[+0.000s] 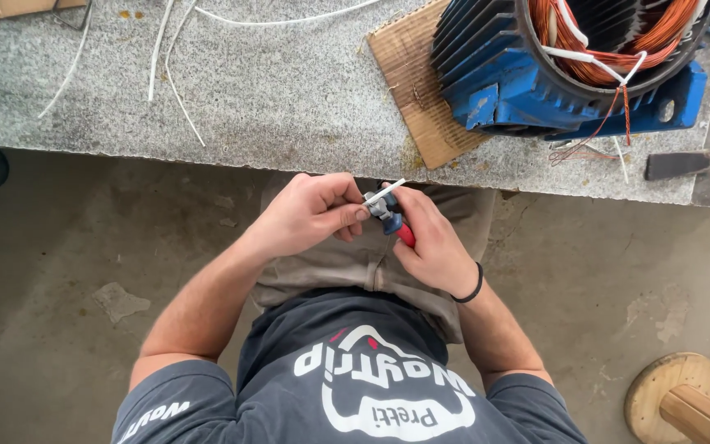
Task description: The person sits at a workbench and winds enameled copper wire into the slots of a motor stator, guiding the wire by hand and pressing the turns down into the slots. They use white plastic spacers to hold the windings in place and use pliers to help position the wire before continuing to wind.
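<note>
My left hand (310, 215) pinches a short white sleeve piece (385, 191) between thumb and fingers, in front of my lap. My right hand (435, 242) grips small pliers with red and blue handles (394, 222), whose jaws meet the white piece. Both hands hover just below the edge of the grey stone bench (289, 90). On the bench at the upper right stands a blue finned motor housing (527, 78) with copper windings (659, 33) and white sleeved leads showing inside.
The motor rests on a piece of cardboard (412, 82). Long white sleeve strands (170, 74) lie across the bench's left part. A dark flat tool (677, 164) lies at the right edge. A wooden stool (688, 399) stands on the concrete floor at lower right.
</note>
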